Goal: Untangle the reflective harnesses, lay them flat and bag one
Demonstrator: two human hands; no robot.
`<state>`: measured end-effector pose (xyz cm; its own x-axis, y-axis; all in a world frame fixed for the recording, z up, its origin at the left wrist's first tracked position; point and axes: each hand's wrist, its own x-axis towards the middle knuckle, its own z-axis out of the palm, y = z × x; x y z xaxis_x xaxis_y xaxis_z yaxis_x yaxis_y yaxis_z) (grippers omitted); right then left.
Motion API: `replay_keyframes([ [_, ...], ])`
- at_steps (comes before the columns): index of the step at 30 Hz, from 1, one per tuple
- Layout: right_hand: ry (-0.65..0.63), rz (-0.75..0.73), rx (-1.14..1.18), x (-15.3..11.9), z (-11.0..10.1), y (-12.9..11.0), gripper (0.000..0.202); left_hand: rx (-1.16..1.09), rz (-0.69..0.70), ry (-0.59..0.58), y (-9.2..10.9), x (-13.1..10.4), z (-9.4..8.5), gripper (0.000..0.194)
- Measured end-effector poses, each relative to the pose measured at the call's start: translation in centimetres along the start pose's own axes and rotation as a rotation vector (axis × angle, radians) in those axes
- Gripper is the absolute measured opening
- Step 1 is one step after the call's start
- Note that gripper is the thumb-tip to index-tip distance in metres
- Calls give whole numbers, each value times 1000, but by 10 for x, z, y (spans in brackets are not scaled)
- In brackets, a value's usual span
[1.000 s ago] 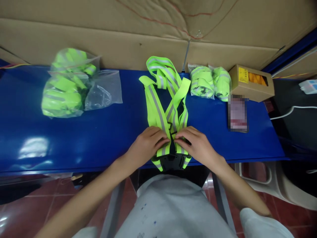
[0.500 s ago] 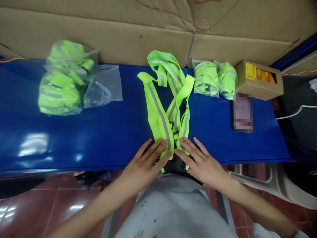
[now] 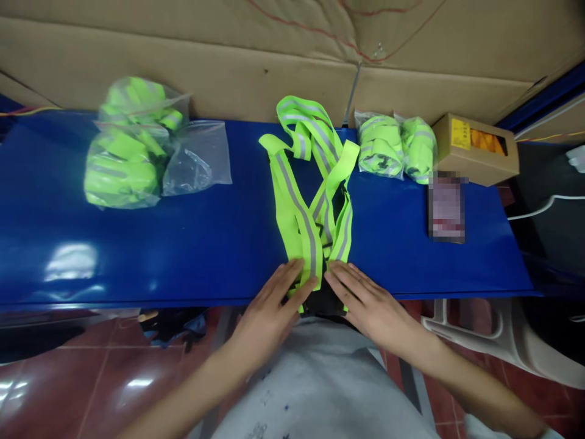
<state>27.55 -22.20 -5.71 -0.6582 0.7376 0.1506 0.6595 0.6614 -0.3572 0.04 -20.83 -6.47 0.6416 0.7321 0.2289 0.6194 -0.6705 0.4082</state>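
Single head-worn view — forward, down onto blue table (image 3: 205,244)

Neon-yellow strap harness (image 3: 291,213), grey reflective stripes; straps crossed, far end looped, lying on blue table (image 3: 219,244).

the blue table (image 3: 205,250) bears crossed neon straps (image 3: 311,244) (grey-striped) — plus bagged bundles (image 3: 121,174), a flat clear bag (image 3: 205,160), a cardboard box (image 3: 484,166).

No text is readable; the yellow label (image 3: 460,133) on the cardboard box (image 3: 478,163) is blurred.
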Motion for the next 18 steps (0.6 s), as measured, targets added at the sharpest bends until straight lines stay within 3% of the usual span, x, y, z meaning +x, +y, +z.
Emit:
replay_keyframes([
  [5, 8, -37, 53, 5, 1, -1, 66, -83, 33, -44, 4, 2, -1, 82],
  [10, 86, -59, 141, 12, -6, 2, 38, -19, 64, -25, 3, 8, -7, 61],
  [14, 141, -20, 317, 17, -12, 4, 31, -144, 30, 2, 1, 18, -11, 32],
  [18, 193, 84, 379, 21, -8, 5, 24, -259, -47, 94, 1, 26, -10, 19],
])
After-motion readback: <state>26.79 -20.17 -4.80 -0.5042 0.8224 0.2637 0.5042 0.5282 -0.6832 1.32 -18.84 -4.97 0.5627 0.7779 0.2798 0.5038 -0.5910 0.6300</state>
